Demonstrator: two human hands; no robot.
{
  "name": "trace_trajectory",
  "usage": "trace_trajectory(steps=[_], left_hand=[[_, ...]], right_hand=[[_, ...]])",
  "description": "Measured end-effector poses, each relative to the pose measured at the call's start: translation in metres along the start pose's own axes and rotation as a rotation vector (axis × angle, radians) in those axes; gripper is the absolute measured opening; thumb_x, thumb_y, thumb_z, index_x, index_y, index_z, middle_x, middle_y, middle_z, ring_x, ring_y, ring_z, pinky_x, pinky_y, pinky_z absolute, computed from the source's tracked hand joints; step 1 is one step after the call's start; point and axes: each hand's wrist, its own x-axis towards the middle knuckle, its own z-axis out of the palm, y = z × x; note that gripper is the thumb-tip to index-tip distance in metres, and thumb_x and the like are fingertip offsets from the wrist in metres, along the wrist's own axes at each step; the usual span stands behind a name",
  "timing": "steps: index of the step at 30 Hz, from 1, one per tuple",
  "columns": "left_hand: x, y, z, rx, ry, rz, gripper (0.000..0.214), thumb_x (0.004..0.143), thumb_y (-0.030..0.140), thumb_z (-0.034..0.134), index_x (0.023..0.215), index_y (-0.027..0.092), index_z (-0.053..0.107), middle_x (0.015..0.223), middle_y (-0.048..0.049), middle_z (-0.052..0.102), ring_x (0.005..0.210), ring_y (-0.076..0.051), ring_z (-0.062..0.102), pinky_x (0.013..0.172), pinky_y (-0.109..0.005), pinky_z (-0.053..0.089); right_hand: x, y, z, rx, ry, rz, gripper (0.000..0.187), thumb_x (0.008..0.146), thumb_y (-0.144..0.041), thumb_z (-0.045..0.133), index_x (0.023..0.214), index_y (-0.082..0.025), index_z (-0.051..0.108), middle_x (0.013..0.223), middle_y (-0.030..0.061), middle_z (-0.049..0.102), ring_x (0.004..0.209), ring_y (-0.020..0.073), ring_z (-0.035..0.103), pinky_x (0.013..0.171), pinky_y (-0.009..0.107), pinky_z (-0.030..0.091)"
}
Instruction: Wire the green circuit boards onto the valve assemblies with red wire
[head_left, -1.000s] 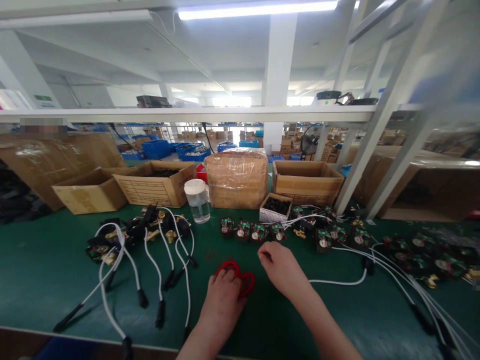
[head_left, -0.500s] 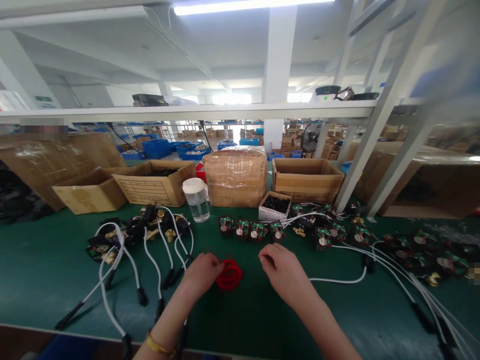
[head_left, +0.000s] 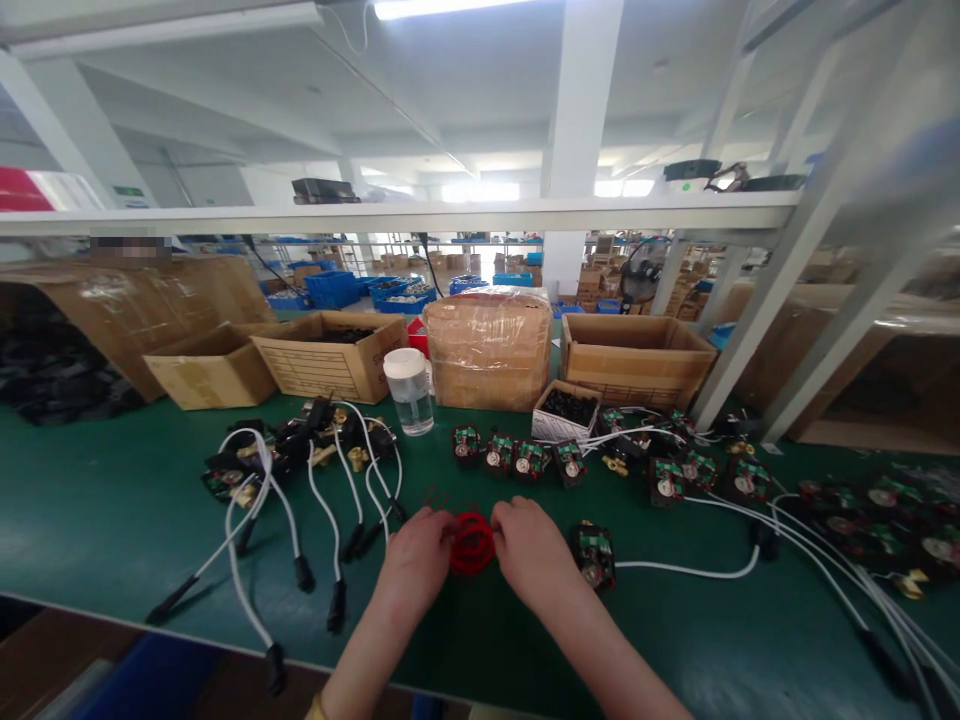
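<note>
A bundle of thin red wire [head_left: 472, 545], coiled into loops, lies on the green table between my two hands. My left hand [head_left: 417, 560] is closed, with its fingertips pinching the left side of the coil. From the other side, my right hand [head_left: 531, 550] has its fingers drawn together at the coil's right edge. A few loose wire ends poke out behind my left fingers. Right of my right hand sits a black housing with a green circuit board [head_left: 595, 556], a white cable running from it.
Several similar board units [head_left: 528, 459] form a row behind my hands. At left lie units with brass fittings and white cables [head_left: 313, 500]. A clear water bottle [head_left: 411, 395], a small box of black parts [head_left: 568, 410] and cardboard boxes [head_left: 487, 350] line the back, under a shelf [head_left: 420, 218].
My right hand has moved left and in to the red wire coil, uncovering the board unit beside it. My left hand stays at the coil. The view has shifted slightly left.
</note>
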Motion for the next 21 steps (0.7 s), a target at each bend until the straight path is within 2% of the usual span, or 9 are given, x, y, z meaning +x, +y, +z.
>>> trace_trajectory(steps=[5, 10, 13, 17, 19, 21], left_hand=[[0.004, -0.006, 0.005, -0.043, 0.009, -0.003, 0.029, 0.09, 0.013, 0.047, 0.099, 0.023, 0.073, 0.099, -0.007, 0.068, 0.094, -0.02, 0.067, 0.085, -0.03, 0.046], [-0.002, -0.007, 0.0, -0.09, 0.034, 0.004, 0.025, 0.087, 0.014, 0.053, 0.099, 0.022, 0.073, 0.099, -0.0075, 0.068, 0.092, -0.021, 0.067, 0.084, -0.032, 0.048], [-0.004, -0.005, -0.005, -0.129, 0.06, 0.021, 0.026, 0.087, 0.015, 0.05, 0.099, 0.021, 0.073, 0.1, -0.0076, 0.069, 0.094, -0.021, 0.066, 0.086, -0.031, 0.049], [0.0, -0.009, -0.005, -0.251, 0.1, 0.095, 0.035, 0.089, 0.017, 0.042, 0.109, 0.02, 0.07, 0.112, -0.0091, 0.069, 0.108, -0.021, 0.065, 0.1, -0.035, 0.048], [0.005, -0.015, 0.002, -0.442, 0.109, 0.142, 0.036, 0.085, 0.024, 0.048, 0.115, 0.019, 0.068, 0.12, -0.0108, 0.068, 0.113, -0.025, 0.065, 0.103, -0.04, 0.049], [0.011, -0.021, 0.012, -0.651, 0.057, 0.194, 0.051, 0.08, 0.035, 0.061, 0.129, 0.022, 0.059, 0.123, -0.0095, 0.069, 0.114, -0.029, 0.066, 0.099, -0.042, 0.053]], right_hand=[[0.026, -0.002, 0.025, -0.002, 0.005, -0.015, 0.013, 0.084, -0.011, 0.061, 0.092, -0.015, 0.071, 0.1, 0.0133, 0.065, 0.099, 0.028, 0.06, 0.085, 0.035, 0.044], [0.03, 0.004, 0.033, 0.053, 0.037, -0.033, 0.018, 0.085, -0.007, 0.056, 0.084, -0.016, 0.071, 0.095, 0.0118, 0.064, 0.097, 0.026, 0.06, 0.085, 0.034, 0.044], [0.028, 0.006, 0.03, 0.108, 0.057, -0.044, 0.017, 0.085, -0.007, 0.055, 0.083, -0.016, 0.069, 0.092, 0.0102, 0.065, 0.094, 0.0235, 0.06, 0.085, 0.032, 0.045], [0.021, 0.001, 0.018, 0.144, 0.085, -0.075, 0.015, 0.086, -0.008, 0.056, 0.086, -0.015, 0.07, 0.095, 0.0103, 0.066, 0.094, 0.0218, 0.062, 0.084, 0.031, 0.047], [0.017, -0.006, 0.009, 0.134, 0.092, -0.108, 0.012, 0.085, -0.011, 0.061, 0.086, -0.017, 0.072, 0.093, 0.0081, 0.068, 0.095, 0.0204, 0.063, 0.084, 0.028, 0.048], [0.017, -0.014, 0.002, 0.119, 0.098, -0.136, 0.007, 0.084, -0.018, 0.067, 0.085, -0.021, 0.073, 0.089, 0.0034, 0.07, 0.09, 0.0171, 0.065, 0.081, 0.024, 0.049]])
